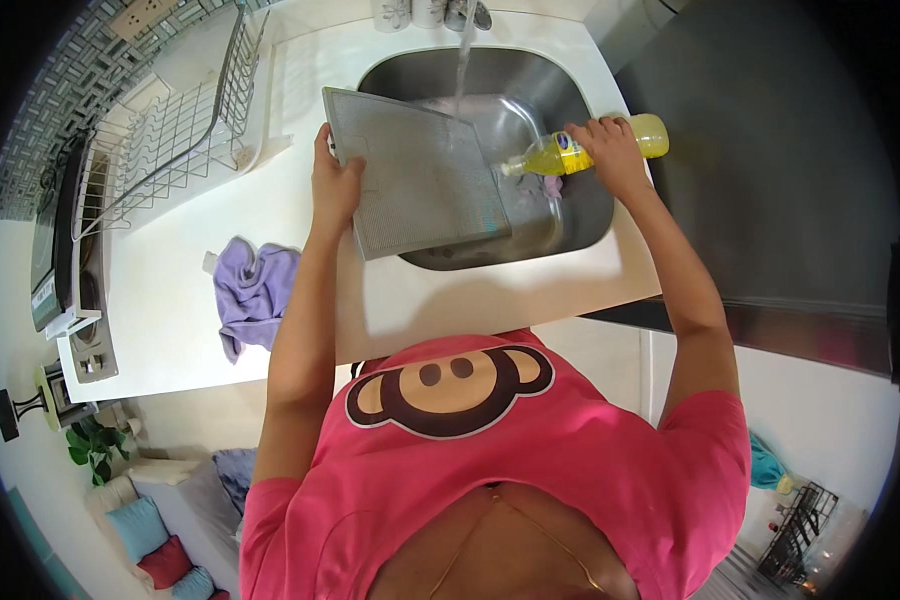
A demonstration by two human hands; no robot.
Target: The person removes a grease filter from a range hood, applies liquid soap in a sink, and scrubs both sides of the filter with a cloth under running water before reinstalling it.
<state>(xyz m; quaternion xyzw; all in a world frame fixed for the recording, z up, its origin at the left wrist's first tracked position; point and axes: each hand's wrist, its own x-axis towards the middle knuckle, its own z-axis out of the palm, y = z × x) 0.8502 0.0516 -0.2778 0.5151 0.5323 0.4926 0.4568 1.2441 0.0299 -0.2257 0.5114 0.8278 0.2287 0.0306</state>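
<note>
My left hand (pixel 336 178) grips the left edge of a flat metal mesh filter panel (pixel 420 176), thumb on its face. The panel is held tilted, partly over the counter and partly over the stainless steel sink (pixel 581 217). Around a clear bottle of yellow dish soap (pixel 649 135) is my right hand (pixel 607 154); the bottle lies nearly level, its white cap pointing left at the panel's right edge. Water (pixel 463 67) runs down from above behind the panel. A pink cloth or sponge (pixel 553 186) rests in the sink below the bottle.
On the white counter (pixel 165 300) lie a purple cloth (pixel 251 292) and, farther back, a wire dish rack (pixel 172 142). Patterned cups (pixel 392 13) stand behind the sink. A hob (pixel 94 330) is at the far left; a large dark appliance surface (pixel 765 165) borders the sink's right.
</note>
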